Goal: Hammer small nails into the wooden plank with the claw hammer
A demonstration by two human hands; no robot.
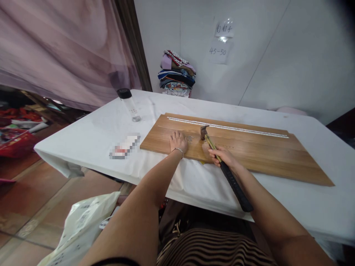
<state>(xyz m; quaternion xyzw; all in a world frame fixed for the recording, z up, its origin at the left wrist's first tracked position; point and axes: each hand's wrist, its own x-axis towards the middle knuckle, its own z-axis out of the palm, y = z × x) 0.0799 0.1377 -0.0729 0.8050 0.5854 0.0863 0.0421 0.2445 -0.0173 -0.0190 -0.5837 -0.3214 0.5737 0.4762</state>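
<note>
A long brown wooden board point(271, 155) lies flat on the table in front of me. My left hand point(178, 141) rests on its left part, fingers stretched out over the wood. Just right of those fingers is a small cluster of nails point(189, 138). My right hand point(222, 155) is wrapped round a claw hammer point(229, 176), gripping it on the yellowish shaft well above the black handle end. The hammer's head is low over the board; whether it touches cannot be told. Several small dark marks or nail heads point(223, 146) run in a row right of the hammer.
Two white measuring strips point(230, 128) run along the board's far edge. On the white-covered table point(91, 129) stand a black-capped bottle point(130, 105) and a blurred-out flat object point(124, 146). Folded cloth point(177, 75) is stacked by the wall. A plastic bag point(83, 225) sits below, left.
</note>
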